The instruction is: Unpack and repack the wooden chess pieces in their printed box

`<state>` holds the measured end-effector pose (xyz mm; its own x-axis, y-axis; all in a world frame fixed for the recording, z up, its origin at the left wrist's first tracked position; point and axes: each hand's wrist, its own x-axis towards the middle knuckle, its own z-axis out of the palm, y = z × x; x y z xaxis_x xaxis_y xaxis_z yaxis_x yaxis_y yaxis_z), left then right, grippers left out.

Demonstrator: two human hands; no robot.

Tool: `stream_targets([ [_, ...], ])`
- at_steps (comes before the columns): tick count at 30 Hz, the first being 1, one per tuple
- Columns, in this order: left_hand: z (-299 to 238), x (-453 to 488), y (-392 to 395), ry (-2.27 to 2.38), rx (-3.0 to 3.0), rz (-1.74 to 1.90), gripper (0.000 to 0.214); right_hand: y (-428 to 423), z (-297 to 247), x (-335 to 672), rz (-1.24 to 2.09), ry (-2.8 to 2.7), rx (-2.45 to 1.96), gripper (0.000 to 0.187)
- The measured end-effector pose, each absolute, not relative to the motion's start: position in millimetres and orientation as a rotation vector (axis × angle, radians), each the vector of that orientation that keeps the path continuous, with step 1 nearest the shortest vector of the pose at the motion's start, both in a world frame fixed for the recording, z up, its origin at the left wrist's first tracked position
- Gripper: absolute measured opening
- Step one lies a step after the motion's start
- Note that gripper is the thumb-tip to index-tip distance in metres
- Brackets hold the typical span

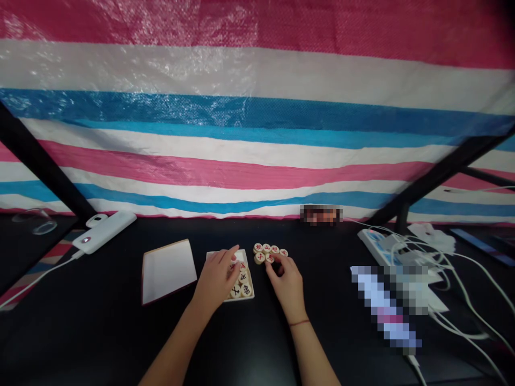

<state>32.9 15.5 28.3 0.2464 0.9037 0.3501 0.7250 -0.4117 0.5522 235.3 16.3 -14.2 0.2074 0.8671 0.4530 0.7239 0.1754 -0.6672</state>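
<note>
A shallow white box (251, 287) of round Chinese chess pieces (235, 291) sits on the black table, some marked in black and some in red. Across it reaches my left hand (217, 276), its fingers stretched out and thumb apart, hiding the box's left side. To the right, several red-marked Chinese chess pieces (259, 258) stand close together in two rows on the tabletop. My right hand (287, 279) has thumb and fingertips closed about a red-marked chess piece (270, 258) in the nearer row, partly covering it.
An open box lid (169, 272), white inside, lies left of the pieces. A white power bank (105, 231) with a cable is at the back left. On the right are a power strip (374, 246), tangled white cables (462, 273) and a pixelated phone-like object (384, 305). Striped sheeting (257, 171) hangs behind.
</note>
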Motion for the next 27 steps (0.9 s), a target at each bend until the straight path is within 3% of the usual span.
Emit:
stream_targets([
  [10, 27, 27, 19, 1.687, 2.254, 0.699, 0.034, 12, -7, 230, 0.177, -1.488, -1.493, 0.024],
  [19, 22, 30, 14, 1.797, 2.356, 0.541, 0.029, 1, 6, 201, 0.579, -1.807, -1.377, 0.03],
  [27, 27, 33, 13, 1.727, 2.266, 0.57, 0.02, 0, 4, 200, 0.591, -1.804, -1.396, 0.028],
])
